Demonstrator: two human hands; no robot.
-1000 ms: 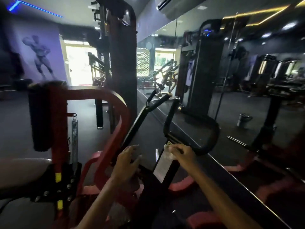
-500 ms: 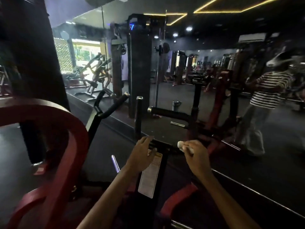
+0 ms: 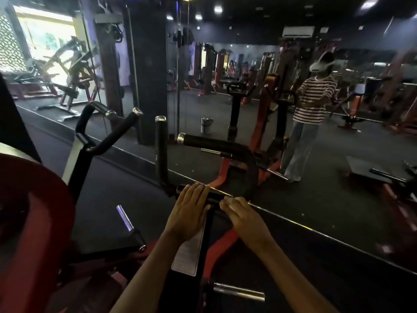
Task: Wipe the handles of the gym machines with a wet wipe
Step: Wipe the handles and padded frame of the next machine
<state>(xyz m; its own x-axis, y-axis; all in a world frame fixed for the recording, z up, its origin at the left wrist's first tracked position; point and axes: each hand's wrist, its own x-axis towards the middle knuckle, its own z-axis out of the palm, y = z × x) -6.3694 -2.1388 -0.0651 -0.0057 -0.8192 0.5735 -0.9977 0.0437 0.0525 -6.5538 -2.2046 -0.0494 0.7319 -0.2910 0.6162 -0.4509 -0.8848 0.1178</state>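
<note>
Mirrored gym (image 3: 293, 136): hands (image 3: 187, 213) on cylindrical, perhaps foam handle (image 3: 214, 195).

Both hands lie on the near handle bar (image 3: 214, 195): left hand (image 3: 188, 213) left, right hand (image 3: 242, 219) right; mirror (image 3: 316, 154) beyond.

Open gap between upright handle (image 3: 160, 152) on the left and curved bar (image 3: 250, 168) on the right; mirror wall (image 3: 293, 136) blocks the far side; red frame (image 3: 45, 199) crowds near left.
</note>
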